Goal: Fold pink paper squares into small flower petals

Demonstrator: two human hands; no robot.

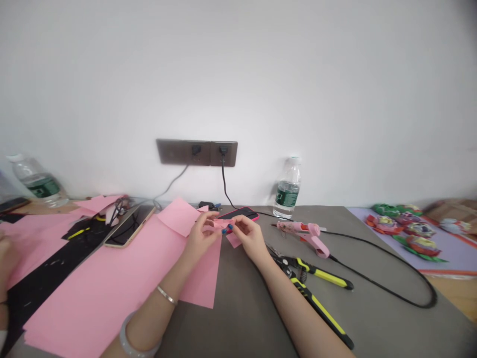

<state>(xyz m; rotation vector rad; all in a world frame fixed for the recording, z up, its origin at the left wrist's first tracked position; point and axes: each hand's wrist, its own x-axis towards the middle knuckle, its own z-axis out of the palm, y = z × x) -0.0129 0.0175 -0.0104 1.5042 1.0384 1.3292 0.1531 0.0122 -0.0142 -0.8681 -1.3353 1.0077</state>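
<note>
Centrally, a small piece of pink paper [219, 224] is held over a grey surface [242, 308], pinched between both hands. The left hand [203, 234] grips its left side between thumb and fingers; the right hand [249, 234] grips its right end with the fingertips. Its exact shape is too small to tell. Paper this thin probably calls for a light, even pinch: one hand steadying, the other shaping close to the edge, without pulling outward, which could tear it.

Just behind the hands lies a pink-edged smartphone [254, 215]; a pink offcut [234, 240] lies below the fingers. Both crowd the working spot. Large pink sheets [122, 283] spread beneath the left forearm, which could shift them, with a second smartphone [131, 226] at their far edge. To the right, yellow-and-black spring pliers [322, 274] lie beside the right forearm, limiting its room. Beyond them rest a pink glue gun [298, 227], its black cable [395, 300] looping outward, and an upright water bottle [286, 194]. Crumpled flower-like ornaments [420, 229] sit far right.
</note>
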